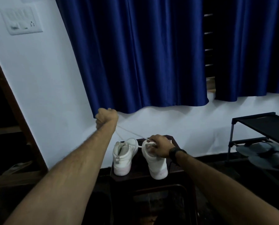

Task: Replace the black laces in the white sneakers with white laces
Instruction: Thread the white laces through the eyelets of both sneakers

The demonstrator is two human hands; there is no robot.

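Observation:
Two white high-top sneakers stand heel-toward-me on a dark stool (151,177): the left sneaker (121,159) and the right sneaker (156,166). A white lace (132,133) runs taut from the right sneaker's collar up and left to my left hand (106,118), a fist raised in front of the curtain hem and gripping the lace. My right hand (160,147), with a dark watch at the wrist, rests on the right sneaker's collar with fingers curled on it where the lace comes out. A thin black cord (170,164) hangs beside that sneaker.
A blue curtain (143,54) hangs over the white wall behind. A dark shoe rack (262,125) with grey sandals stands at the right. A dark wooden doorframe (18,120) is at the left, with a switch panel (21,20) above.

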